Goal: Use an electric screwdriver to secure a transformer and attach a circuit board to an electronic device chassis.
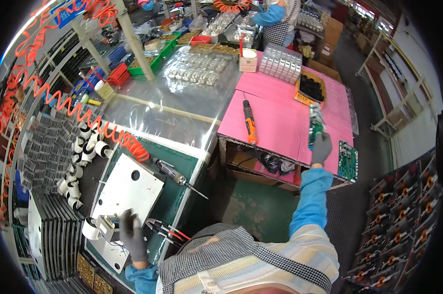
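Out to the right, my right hand (321, 149) in a grey glove is closed on the lower end of a green circuit board (315, 128) over the pink tabletop. A second green circuit board (348, 162) lies by the right edge, apart from that hand. My left hand (134, 236), gloved too, has its fingers stretched out over a flat metal panel (133, 182). Just left of its fingers, a small boxy part (105, 226) with thin wires and a white round fitting (90, 229) sit on the panel. Nothing shows in the left hand.
An air screwdriver (171, 172) on a red coiled hose lies across the panel's right side; pliers (165, 231) rest nearby. An orange electric screwdriver (250, 122) and a yellow box of black parts (310, 88) are on the pink table (275, 110). A gap separates the two tables.
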A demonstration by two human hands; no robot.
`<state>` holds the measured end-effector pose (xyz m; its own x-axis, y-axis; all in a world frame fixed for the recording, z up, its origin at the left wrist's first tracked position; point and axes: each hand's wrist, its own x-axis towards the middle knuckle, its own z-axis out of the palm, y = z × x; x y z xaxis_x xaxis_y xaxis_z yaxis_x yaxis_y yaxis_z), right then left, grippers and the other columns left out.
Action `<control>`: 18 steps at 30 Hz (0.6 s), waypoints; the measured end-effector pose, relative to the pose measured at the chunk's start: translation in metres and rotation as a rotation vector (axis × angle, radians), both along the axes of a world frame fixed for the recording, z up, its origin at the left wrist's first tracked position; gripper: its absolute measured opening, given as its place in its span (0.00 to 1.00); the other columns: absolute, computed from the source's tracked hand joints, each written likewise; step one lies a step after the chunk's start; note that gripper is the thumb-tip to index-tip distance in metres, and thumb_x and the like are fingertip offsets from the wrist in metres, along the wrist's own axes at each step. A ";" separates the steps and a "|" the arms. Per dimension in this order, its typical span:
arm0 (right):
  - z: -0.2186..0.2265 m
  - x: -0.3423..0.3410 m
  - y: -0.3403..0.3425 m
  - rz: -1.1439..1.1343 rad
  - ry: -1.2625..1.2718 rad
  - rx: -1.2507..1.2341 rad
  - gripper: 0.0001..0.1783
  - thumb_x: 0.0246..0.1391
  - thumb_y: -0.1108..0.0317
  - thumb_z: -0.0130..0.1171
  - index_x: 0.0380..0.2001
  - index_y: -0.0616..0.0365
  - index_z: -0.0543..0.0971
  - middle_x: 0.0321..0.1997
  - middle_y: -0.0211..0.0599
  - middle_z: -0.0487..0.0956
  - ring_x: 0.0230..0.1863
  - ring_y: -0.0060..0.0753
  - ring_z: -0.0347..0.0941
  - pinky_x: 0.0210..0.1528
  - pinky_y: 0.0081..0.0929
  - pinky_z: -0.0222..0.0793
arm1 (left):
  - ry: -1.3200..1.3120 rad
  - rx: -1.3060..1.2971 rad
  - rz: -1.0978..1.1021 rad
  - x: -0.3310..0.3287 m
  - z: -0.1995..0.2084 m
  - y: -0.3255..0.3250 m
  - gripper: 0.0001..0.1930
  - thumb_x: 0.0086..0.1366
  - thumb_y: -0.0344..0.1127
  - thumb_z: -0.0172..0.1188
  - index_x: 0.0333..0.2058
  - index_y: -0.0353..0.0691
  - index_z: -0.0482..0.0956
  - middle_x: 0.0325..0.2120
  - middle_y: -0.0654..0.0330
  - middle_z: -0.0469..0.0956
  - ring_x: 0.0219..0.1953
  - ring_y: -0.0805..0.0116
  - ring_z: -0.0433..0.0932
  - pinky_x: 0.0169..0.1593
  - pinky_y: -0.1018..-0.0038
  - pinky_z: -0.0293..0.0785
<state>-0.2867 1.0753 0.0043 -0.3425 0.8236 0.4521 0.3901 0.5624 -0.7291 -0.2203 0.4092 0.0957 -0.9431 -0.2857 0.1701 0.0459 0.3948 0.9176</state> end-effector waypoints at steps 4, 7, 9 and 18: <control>0.059 -0.022 -0.169 0.502 0.443 -0.358 0.10 0.59 0.66 0.59 0.35 0.62 0.79 0.27 0.26 0.75 0.29 0.24 0.72 0.32 0.27 0.69 | -0.336 0.462 -0.333 -0.004 -0.005 0.035 0.19 0.66 0.28 0.58 0.55 0.29 0.72 0.49 0.52 0.78 0.52 0.64 0.76 0.57 0.71 0.71; 0.074 -0.030 -0.297 0.726 0.437 -0.411 0.07 0.57 0.69 0.61 0.36 0.61 0.79 0.31 0.33 0.77 0.34 0.24 0.72 0.37 0.29 0.70 | -0.358 0.608 -0.583 -0.008 -0.012 0.045 0.35 0.64 0.36 0.64 0.65 0.30 0.59 0.58 0.48 0.70 0.58 0.59 0.72 0.60 0.66 0.69; 0.078 -0.026 -0.372 0.928 0.437 -0.304 0.05 0.53 0.72 0.61 0.33 0.61 0.79 0.29 0.39 0.76 0.32 0.37 0.73 0.37 0.34 0.69 | -0.288 0.640 -0.593 -0.009 -0.011 0.043 0.42 0.61 0.41 0.67 0.66 0.31 0.54 0.61 0.48 0.67 0.60 0.58 0.70 0.60 0.64 0.68; 0.097 0.006 -0.532 1.775 0.265 -0.085 0.08 0.54 0.68 0.61 0.35 0.61 0.80 0.30 0.41 0.76 0.36 0.46 0.73 0.40 0.37 0.69 | -0.055 0.899 -0.399 0.017 -0.028 -0.012 0.35 0.60 0.39 0.67 0.61 0.32 0.62 0.51 0.58 0.73 0.51 0.66 0.74 0.55 0.68 0.70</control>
<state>-0.2809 0.5432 0.1012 -0.6851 -0.3880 0.6165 -0.6956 0.0972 -0.7118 -0.2036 0.3967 0.0677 -0.9986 0.0533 -0.0014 -0.0272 -0.4861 0.8735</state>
